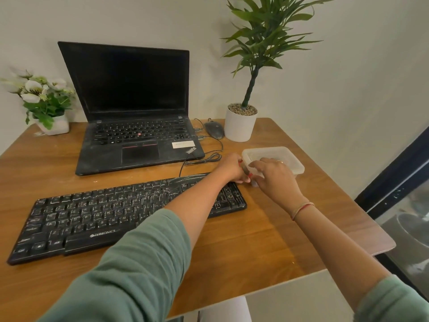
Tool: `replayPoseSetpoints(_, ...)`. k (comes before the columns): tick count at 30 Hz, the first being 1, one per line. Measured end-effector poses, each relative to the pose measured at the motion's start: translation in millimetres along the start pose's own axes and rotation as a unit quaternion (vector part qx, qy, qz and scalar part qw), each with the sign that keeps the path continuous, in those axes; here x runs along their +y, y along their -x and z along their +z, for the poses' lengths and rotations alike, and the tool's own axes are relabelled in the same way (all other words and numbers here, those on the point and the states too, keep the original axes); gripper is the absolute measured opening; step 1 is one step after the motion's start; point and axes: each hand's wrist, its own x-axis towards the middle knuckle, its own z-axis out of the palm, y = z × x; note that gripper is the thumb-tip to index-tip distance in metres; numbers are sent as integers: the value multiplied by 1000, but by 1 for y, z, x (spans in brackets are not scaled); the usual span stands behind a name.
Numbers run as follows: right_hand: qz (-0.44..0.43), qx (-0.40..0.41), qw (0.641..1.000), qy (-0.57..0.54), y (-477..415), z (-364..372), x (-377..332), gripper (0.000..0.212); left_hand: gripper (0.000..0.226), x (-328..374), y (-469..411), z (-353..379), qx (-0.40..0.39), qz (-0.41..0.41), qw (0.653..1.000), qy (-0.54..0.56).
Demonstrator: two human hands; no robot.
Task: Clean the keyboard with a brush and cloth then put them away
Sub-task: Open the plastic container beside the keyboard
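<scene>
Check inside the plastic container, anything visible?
The translucent plastic container shows only a blurry dark smudge inside; contents can't be identified. Both hands, left and right, cover its near corner, hiding that part.

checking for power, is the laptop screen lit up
No, the open black laptop's screen is completely dark.

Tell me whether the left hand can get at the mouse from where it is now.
Probably yes. The left hand is at the plastic container's near corner, and the mouse lies beyond it beside the white pot, with only loose cable between. It would have to let go first.
</scene>
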Motion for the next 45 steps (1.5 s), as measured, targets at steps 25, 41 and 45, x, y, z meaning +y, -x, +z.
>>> replayPoseSetpoints(25,386,511,578,-505,19,-93,90,23,63,3,4,-4,29,10,999,-39)
replayPoseSetpoints(41,572,186,541,-587,90,-33,91,8,65,-3,3,2,92,27,986,-134)
replayPoseSetpoints(45,587,135,671,-433,92,-23,83,12,61,-3,3,3,99,23,984,-149)
